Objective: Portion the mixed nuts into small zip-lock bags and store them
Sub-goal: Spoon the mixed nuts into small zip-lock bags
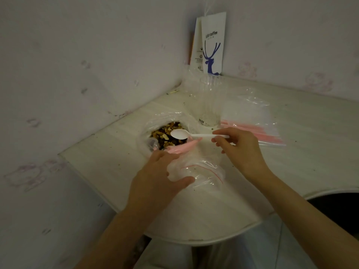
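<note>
Now scooping: your right hand point(239, 146) grip pinches the empty spoon point(179, 134) over the mixed nuts point(167, 135) at 12 o'clock; left hand point(155, 179) grip holds the small bag point(196, 171) on the tabletop point(291, 152). Next, load the spoon, tip into the bag's mouth.

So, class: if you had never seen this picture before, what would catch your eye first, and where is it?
The dark heap of mixed nuts in an open clear bag at the table's centre stands out most, with a white plastic spoon held over it by the right hand. Just in front, the left hand grips a small zip-lock bag. At the back corner, a white paper bag with a blue deer leans against the wall.
</note>
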